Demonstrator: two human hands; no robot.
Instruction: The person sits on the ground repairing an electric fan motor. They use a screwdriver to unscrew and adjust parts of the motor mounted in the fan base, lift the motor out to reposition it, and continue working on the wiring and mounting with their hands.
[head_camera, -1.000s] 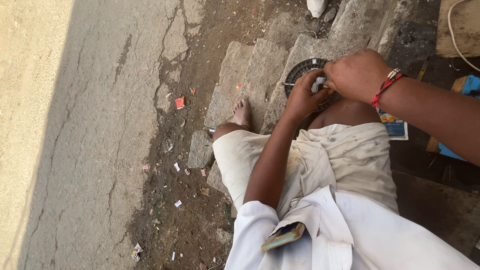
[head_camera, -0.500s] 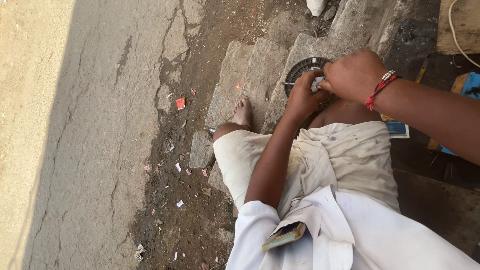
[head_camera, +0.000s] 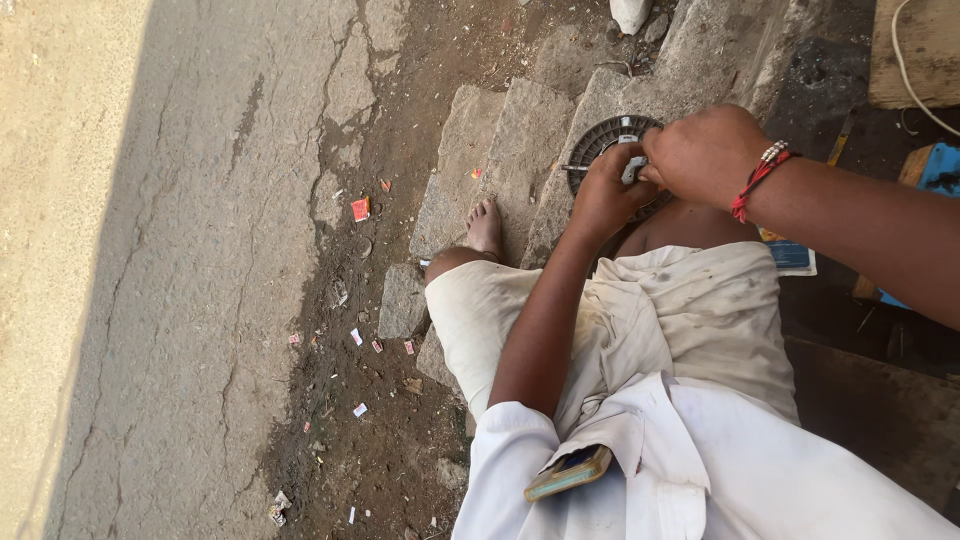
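Cracked pavement filled the left of the frame; a dirt strip with paper scraps (head_camera: 360, 209) ran down the centre beside stone slabs (head_camera: 520, 140). At upper right we worked over a round dark finned disc (head_camera: 603, 140). Our left hand (head_camera: 605, 195) curled closed against its rim; our right hand (head_camera: 705, 155) gripped a small metal part (head_camera: 633, 170) at its centre.

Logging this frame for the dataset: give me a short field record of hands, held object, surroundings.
setting: person seated on stone steps beside a cracked road
left hand: grips the near edge of a round dark finned part
right hand: closed over a small grey metal piece at the part's middle
wrist: red thread band on the right
pocket: phone sticking out of the shirt
ground: paper scraps in the dirt
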